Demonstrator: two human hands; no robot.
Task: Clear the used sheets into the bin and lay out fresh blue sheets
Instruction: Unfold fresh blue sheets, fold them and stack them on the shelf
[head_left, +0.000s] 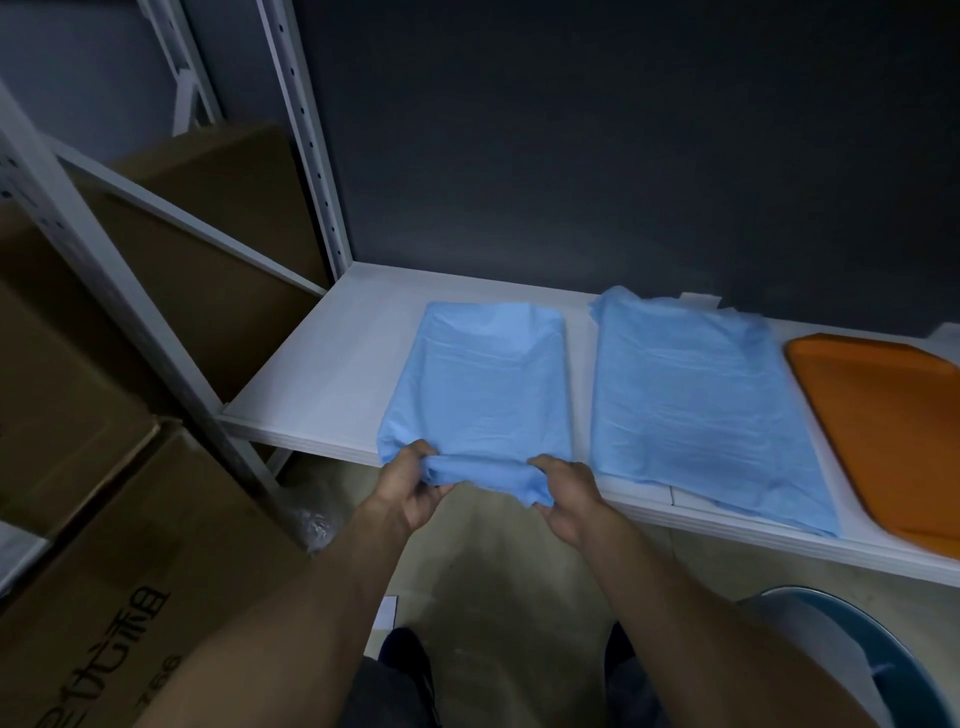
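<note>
A blue sheet (483, 379) covers something flat on the white shelf (322, 374), its near edge hanging over the shelf front. My left hand (415, 486) and my right hand (569, 499) both grip that near edge, bunching the fabric between them. A second blue sheet (696, 400) lies spread to the right of the first. Beyond it sits a bare orange tray (883, 415). A bin with a blue rim (852, 670) stands on the floor at the lower right, partly cut off by the frame.
Cardboard boxes (119, 571) stand on the floor and on a rack to the left. Grey metal shelf posts (306, 140) rise at the shelf's left end. A dark wall backs the shelf. Crumpled clear plastic (314, 522) lies under the shelf.
</note>
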